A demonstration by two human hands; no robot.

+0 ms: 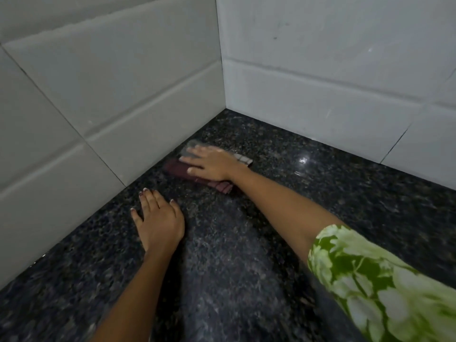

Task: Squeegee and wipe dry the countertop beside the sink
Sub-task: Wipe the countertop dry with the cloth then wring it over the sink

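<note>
A dark speckled granite countertop [283,218] fills the lower view and runs into a tiled corner. My right hand [212,165] lies flat, fingers spread, pressing a folded maroon and white checked cloth [177,169] onto the counter close to the left wall, near the corner. The cloth's edges show on both sides of the hand. My left hand [159,220] rests palm down on the bare counter, nearer to me and just left of the cloth, holding nothing. No squeegee or sink is in view.
White tiled walls stand on the left [98,95] and at the back [333,70], meeting at a corner [223,104]. A bright light reflection [303,160] shines on the counter at the right. My green flowered sleeve [370,280] covers the lower right.
</note>
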